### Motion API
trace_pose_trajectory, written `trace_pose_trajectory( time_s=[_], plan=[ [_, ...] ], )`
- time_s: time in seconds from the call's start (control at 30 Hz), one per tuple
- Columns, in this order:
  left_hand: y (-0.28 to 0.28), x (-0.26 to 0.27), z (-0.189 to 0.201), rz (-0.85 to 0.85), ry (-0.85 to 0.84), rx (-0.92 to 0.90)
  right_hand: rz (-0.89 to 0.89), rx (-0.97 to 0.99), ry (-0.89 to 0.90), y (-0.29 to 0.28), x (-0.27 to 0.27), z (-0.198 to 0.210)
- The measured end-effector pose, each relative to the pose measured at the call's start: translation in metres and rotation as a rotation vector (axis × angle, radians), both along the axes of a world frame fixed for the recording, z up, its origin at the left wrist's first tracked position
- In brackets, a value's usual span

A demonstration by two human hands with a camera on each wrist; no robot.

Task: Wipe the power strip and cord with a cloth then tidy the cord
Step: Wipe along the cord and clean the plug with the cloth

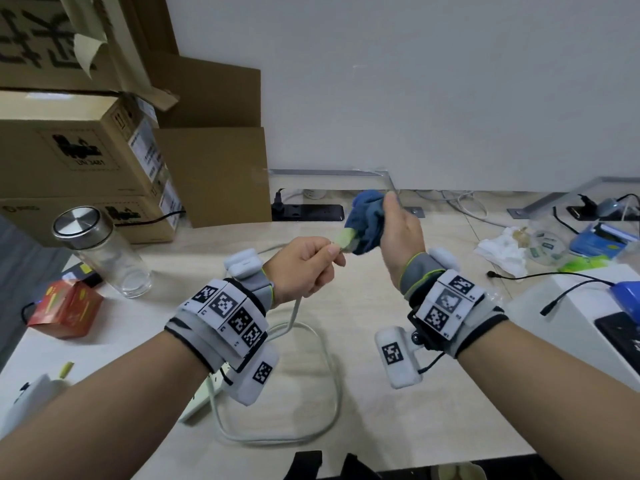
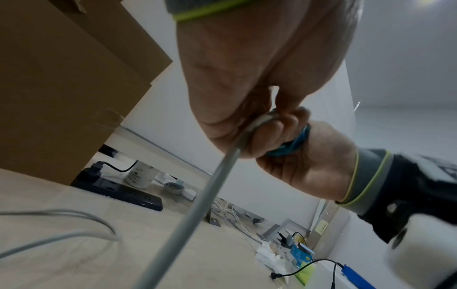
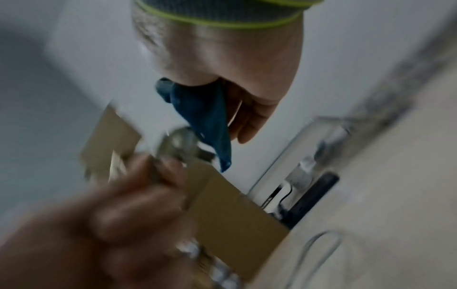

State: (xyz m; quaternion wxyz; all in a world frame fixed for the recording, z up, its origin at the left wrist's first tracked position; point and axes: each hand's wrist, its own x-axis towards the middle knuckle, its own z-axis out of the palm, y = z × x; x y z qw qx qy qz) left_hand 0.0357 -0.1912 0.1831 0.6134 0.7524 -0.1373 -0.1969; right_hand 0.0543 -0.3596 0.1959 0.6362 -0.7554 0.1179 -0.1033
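White power strip (image 1: pixel 202 396) lies on the desk (image 1: pixel 381 393) beneath my left wrist, its cord (image 1: pixel 325 375) looped beside it. My left hand (image 1: pixel 304 268) pinches the cord's end above the loop. Beyond, my right hand (image 1: pixel 398 233) clutches the bunched blue cloth (image 1: pixel 367 216) around it.

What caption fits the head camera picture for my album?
Left hand holds the grey cord while right hand wipes its end with a blue cloth.
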Motion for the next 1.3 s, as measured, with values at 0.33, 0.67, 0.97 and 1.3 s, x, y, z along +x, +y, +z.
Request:
trace_pose_trajectory(
  time_s=[0.33, 0.67, 0.97, 1.3],
  plan=[
    [-0.007, -0.005, -0.006, 0.079, -0.347, 0.187, 0.290, -0.276, -0.055, 0.020, -0.020, -0.018],
    [-0.016, 0.000, -0.010, 0.095, -0.468, 0.171, 0.102, -0.237, -0.089, 0.027, -0.003, -0.008],
    [-0.013, 0.005, -0.006, -0.008, -0.403, 0.268, 0.003, 0.336, 0.303, 0.020, 0.013, -0.017],
    [-0.015, 0.009, -0.005, -0.006, -0.284, 0.187, 0.357, 0.028, -0.031, 0.020, -0.008, -0.021]
  ],
)
